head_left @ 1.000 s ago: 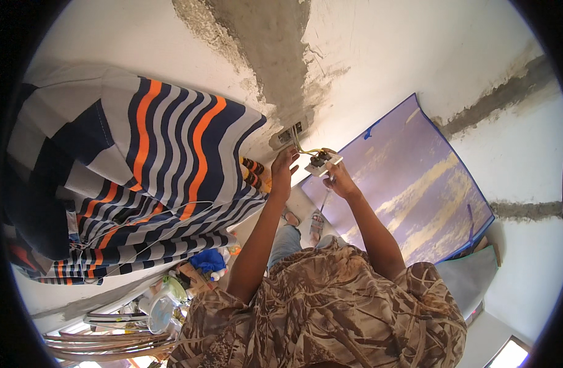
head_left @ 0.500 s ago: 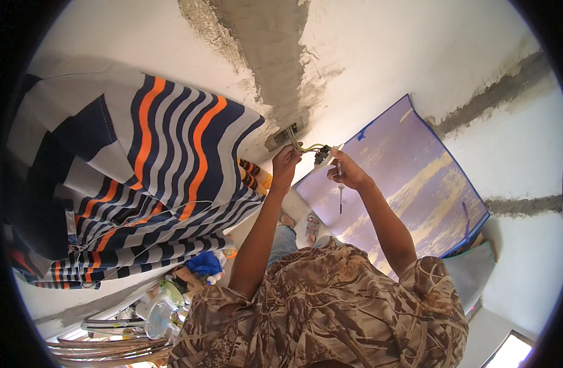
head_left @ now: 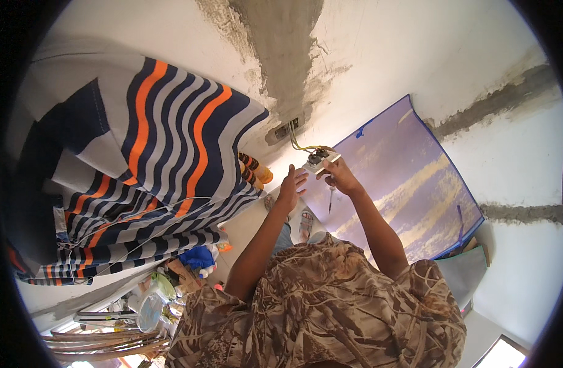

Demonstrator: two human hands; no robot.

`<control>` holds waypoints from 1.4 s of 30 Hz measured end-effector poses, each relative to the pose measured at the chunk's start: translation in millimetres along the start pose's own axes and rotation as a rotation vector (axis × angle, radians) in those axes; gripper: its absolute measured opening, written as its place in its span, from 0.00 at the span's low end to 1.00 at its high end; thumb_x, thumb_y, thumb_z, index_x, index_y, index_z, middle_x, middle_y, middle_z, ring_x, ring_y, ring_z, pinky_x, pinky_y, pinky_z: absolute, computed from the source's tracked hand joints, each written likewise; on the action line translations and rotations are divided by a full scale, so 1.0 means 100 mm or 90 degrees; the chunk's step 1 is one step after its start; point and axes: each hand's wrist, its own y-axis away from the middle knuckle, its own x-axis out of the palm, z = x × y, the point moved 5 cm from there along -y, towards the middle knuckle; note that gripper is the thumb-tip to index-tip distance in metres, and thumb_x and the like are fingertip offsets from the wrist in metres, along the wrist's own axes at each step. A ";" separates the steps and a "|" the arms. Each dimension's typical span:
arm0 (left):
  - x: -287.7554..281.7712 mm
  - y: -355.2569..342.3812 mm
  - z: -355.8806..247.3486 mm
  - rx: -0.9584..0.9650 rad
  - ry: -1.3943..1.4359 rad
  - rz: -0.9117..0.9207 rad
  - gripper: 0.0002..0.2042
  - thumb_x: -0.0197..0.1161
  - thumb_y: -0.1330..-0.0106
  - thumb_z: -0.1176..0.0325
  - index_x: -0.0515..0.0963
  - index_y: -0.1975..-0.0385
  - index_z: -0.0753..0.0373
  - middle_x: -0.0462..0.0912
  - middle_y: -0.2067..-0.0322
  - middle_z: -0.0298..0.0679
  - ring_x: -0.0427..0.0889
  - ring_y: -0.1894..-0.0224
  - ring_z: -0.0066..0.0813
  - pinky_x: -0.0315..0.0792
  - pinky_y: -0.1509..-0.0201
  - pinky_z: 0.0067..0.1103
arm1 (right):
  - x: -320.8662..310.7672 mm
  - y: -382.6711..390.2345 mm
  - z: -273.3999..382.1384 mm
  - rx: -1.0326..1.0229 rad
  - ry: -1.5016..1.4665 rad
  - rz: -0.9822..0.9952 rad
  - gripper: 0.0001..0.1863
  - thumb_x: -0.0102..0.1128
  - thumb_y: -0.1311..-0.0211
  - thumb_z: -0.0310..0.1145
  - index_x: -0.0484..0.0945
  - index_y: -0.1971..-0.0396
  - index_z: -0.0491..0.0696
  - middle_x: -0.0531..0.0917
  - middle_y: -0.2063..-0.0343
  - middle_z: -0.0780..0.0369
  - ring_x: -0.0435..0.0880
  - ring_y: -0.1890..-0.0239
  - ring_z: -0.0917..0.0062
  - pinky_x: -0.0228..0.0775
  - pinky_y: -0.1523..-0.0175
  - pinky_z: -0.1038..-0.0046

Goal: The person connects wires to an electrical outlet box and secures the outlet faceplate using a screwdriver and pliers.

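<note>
A white electrical faceplate (head_left: 331,158), with a dark fitting on its back, is gripped at its right side by my right hand (head_left: 344,178). A slim screwdriver (head_left: 331,197) with a pale handle hangs point down from the same hand. Grey and yellow-green wires (head_left: 296,145) run from the recessed wall box (head_left: 284,131) to the back of the fitting. My left hand (head_left: 291,189) is open just left of and below the plate, fingers stretched toward it and holding nothing.
A striped cloth (head_left: 183,135) hangs at the left, with an orange-and-black item (head_left: 254,170) beside it. Behind my right arm leans a large purple-and-yellow panel (head_left: 404,178). Grey plaster patches (head_left: 284,55) mark the wall. Clutter and a bucket (head_left: 149,311) sit lower left.
My left hand has let go of the wires and dropped lower, fingers open. My right hand has lowered the faceplate slightly and tilted it, showing more of its back.
</note>
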 end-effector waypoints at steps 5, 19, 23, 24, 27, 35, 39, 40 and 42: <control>0.32 0.25 -0.31 0.021 0.066 0.053 0.36 0.36 0.30 0.32 0.61 0.33 0.53 0.63 0.34 0.36 0.59 0.32 0.36 0.48 0.29 0.45 | 0.13 -0.05 -0.28 -0.054 0.057 -0.034 0.49 0.74 0.49 0.47 0.55 0.33 0.46 0.77 0.56 0.62 0.68 0.78 0.88 0.59 0.81 0.86; 0.98 0.40 -0.41 -0.016 0.608 0.190 0.37 0.28 0.29 0.34 0.63 0.38 0.61 0.71 0.41 0.49 0.69 0.36 0.47 0.63 0.30 0.42 | -0.77 1.29 0.53 -0.036 0.227 -0.367 0.18 0.46 0.27 0.41 0.78 0.54 0.42 0.74 0.79 0.65 0.74 0.79 0.82 0.70 0.74 0.78; 1.17 0.51 -0.59 -0.009 0.656 0.196 0.39 0.27 0.31 0.31 0.68 0.47 0.65 0.72 0.45 0.57 0.69 0.38 0.54 0.65 0.32 0.47 | -1.04 1.75 0.86 -0.175 0.150 -0.582 0.19 0.43 0.26 0.43 0.74 0.66 0.42 0.63 0.84 0.69 0.65 0.84 0.84 0.62 0.78 0.79; 1.19 0.50 -0.61 -0.021 0.677 0.174 0.39 0.27 0.31 0.31 0.68 0.48 0.65 0.72 0.45 0.57 0.70 0.39 0.55 0.65 0.32 0.47 | -1.06 1.84 0.94 -0.190 0.003 -0.603 0.16 0.43 0.25 0.41 0.73 0.66 0.44 0.63 0.83 0.71 0.59 0.85 0.86 0.56 0.80 0.79; 1.20 0.44 -0.61 -0.039 0.732 0.128 0.40 0.29 0.31 0.31 0.65 0.45 0.67 0.70 0.44 0.59 0.69 0.39 0.57 0.65 0.33 0.49 | -1.02 1.99 1.33 -0.289 -0.066 -0.568 0.11 0.47 0.27 0.35 0.74 0.57 0.44 0.63 0.81 0.72 0.57 0.82 0.88 0.51 0.80 0.80; 0.54 0.15 -0.39 0.100 0.594 0.131 0.38 0.38 0.33 0.31 0.63 0.39 0.61 0.67 0.42 0.58 0.69 0.39 0.57 0.64 0.34 0.51 | -0.71 1.81 1.42 -0.248 -0.337 -0.267 0.12 0.43 0.27 0.37 0.72 0.66 0.46 0.64 0.79 0.68 0.64 0.75 0.83 0.58 0.69 0.78; 0.32 0.22 -0.48 0.152 0.499 0.126 0.38 0.37 0.33 0.31 0.65 0.42 0.63 0.74 0.49 0.55 0.74 0.44 0.55 0.70 0.38 0.50 | -0.46 1.74 1.43 -0.321 -0.007 -0.481 0.19 0.40 0.26 0.49 0.69 0.69 0.50 0.62 0.82 0.69 0.60 0.81 0.84 0.56 0.74 0.80; 0.32 0.25 -0.49 0.159 0.499 0.115 0.38 0.37 0.33 0.32 0.65 0.42 0.62 0.74 0.49 0.54 0.74 0.44 0.55 0.70 0.38 0.49 | -0.48 1.73 1.41 -0.297 -0.030 -0.433 0.18 0.40 0.26 0.48 0.69 0.69 0.50 0.62 0.83 0.69 0.60 0.81 0.84 0.56 0.75 0.80; 0.34 0.30 -0.46 0.165 0.497 0.102 0.37 0.37 0.32 0.32 0.65 0.41 0.62 0.74 0.49 0.54 0.75 0.44 0.54 0.71 0.39 0.49 | -0.45 1.72 1.38 -0.252 -0.074 -0.344 0.17 0.42 0.26 0.46 0.69 0.70 0.50 0.61 0.84 0.69 0.60 0.83 0.84 0.56 0.76 0.81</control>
